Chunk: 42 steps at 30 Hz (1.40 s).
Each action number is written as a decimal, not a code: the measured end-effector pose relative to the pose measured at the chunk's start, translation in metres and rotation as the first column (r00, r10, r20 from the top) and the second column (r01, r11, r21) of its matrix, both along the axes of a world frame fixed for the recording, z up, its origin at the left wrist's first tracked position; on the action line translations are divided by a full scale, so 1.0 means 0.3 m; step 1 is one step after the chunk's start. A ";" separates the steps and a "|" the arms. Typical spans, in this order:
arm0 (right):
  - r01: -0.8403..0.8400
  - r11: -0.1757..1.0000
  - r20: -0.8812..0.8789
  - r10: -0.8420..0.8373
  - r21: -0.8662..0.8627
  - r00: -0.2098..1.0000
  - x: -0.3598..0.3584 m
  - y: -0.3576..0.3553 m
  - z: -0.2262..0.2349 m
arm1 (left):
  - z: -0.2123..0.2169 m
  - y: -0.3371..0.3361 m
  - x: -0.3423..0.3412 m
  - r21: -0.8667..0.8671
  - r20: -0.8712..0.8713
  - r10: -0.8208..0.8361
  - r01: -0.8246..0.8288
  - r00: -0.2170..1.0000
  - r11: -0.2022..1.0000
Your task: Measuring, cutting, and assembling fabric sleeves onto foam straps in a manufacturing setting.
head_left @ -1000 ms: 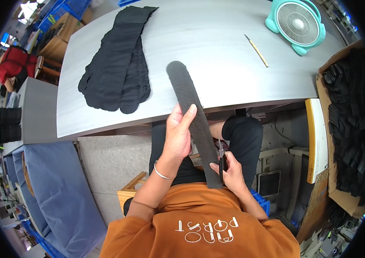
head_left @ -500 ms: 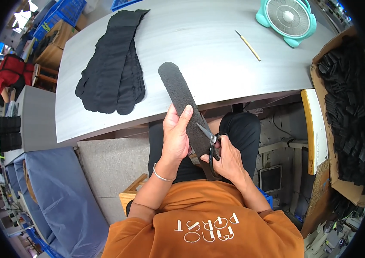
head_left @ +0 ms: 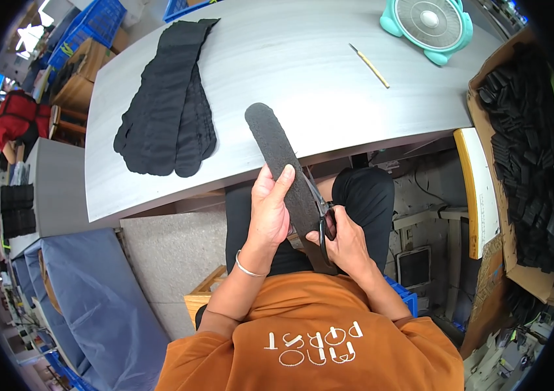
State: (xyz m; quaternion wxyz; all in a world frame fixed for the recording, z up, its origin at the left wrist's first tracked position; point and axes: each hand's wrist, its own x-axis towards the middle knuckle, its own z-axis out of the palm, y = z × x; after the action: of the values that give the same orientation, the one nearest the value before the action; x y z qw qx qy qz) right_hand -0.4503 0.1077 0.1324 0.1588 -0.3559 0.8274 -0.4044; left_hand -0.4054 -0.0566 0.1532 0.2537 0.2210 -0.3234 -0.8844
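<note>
Open brown cardboard box [head_left: 518, 150] at right, packed with black pieces; blue crates [head_left: 91, 29] top left beyond the grey bench [head_left: 329, 72]. Left hand [head_left: 269, 212] has a closed grip on a long black sock-shaped strip [head_left: 286, 176], held over the near bench edge above the lap, rounded tip over the bench. Right hand [head_left: 347, 244] has fingers through the scissors [head_left: 321, 218], blades at the strip's right edge. Stack of black socks [head_left: 166, 111] lies left on the bench, a thin stick [head_left: 369, 65] and teal fan [head_left: 430, 26] far right; bare bench between them.
</note>
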 end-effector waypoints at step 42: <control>0.014 0.981 0.019 -0.018 0.192 1.000 -0.073 0.037 0.035 | -0.050 0.016 -0.014 0.100 0.058 -0.063 0.057 0.996 0.993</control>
State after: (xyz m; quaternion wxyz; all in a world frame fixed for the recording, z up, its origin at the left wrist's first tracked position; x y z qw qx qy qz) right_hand -0.4722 0.1189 0.1428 0.1976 -0.3282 0.8637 -0.3275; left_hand -0.4095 -0.0517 0.1382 0.2059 0.2500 -0.2937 -0.8994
